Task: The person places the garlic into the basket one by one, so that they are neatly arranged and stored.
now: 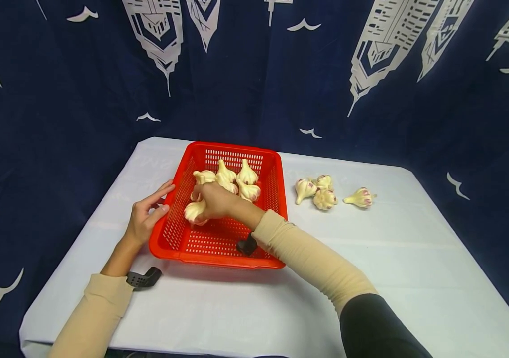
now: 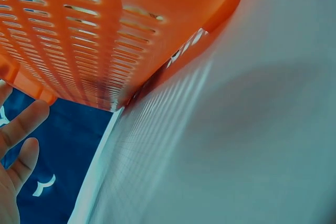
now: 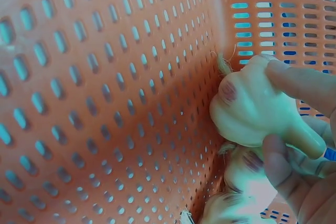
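Note:
My right hand point(image 1: 216, 200) reaches into a red perforated plastic basket point(image 1: 218, 258) and holds a garlic bulb point(image 1: 194, 213) near its left side. Seen from the right wrist, the thumb and fingers pinch this pale, purple-streaked bulb point(image 3: 257, 103) by its body close to the basket wall, above other bulbs. Several more garlic bulbs point(image 1: 247, 174) lie at the far end of the basket, some partly covered by the right hand. The left hand point(image 1: 142, 219) rests at the basket's left rim with fingers extended; the left wrist view shows its fingers point(image 2: 26, 124) beside the basket's outside.
Right of the basket, a cluster of garlic bulbs point(image 1: 324, 199) lies on the white tablecloth point(image 1: 370, 258), with a single bulb point(image 1: 359, 198) farther right. Dark blue fabric point(image 1: 245, 109) with white city prints hangs behind the table.

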{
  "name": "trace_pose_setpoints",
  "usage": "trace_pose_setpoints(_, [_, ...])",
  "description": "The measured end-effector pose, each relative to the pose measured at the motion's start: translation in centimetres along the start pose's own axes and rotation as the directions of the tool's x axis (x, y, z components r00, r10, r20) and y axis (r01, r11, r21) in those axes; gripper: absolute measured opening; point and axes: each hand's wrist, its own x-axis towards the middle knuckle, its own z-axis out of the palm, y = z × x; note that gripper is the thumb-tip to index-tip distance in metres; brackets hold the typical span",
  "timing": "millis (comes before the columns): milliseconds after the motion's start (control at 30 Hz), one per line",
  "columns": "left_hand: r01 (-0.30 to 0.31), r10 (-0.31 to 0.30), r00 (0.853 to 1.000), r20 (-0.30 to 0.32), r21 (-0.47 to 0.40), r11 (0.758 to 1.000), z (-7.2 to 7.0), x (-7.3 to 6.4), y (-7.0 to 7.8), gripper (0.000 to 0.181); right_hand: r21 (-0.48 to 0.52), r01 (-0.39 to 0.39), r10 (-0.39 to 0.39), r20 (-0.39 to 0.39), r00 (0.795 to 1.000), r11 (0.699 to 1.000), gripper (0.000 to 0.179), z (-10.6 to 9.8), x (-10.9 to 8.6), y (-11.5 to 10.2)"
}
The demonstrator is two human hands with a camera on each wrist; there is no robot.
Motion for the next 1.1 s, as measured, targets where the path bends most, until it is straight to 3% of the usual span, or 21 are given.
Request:
trace_pose_setpoints(300, [0.003,-0.003,1.000,0.002,0.004,1.000,0.0,0.0,0.0,0.047,0.033,-0.004,0.003,0.031,1.000,0.999,0.055,-0.5,-0.3,0.1])
trace_pose_setpoints(600, [0.002,-0.002,1.000,0.004,0.002,1.000,0.0,0.1,0.1,0.047,0.073,-0.034,0.033,0.018,0.999,0.997,0.060,-1.3,-0.6,0.3])
trace_pose_setpoints(933, [-0.009,0.009,1.000,-0.001,0.000,1.000,0.0,0.2,0.2,0.047,0.031,-0.054,0.054,0.018,0.998,0.998,0.065,-2.4,-0.8,0.2])
trace_pose_setpoints(1100, [0.000,0.000,1.000,-0.008,0.002,1.000,0.1,0.1,0.0,0.046,0.077,-0.054,0.055,-0.002,0.999,0.996,0.067,-3.6,-1.2,0.1])
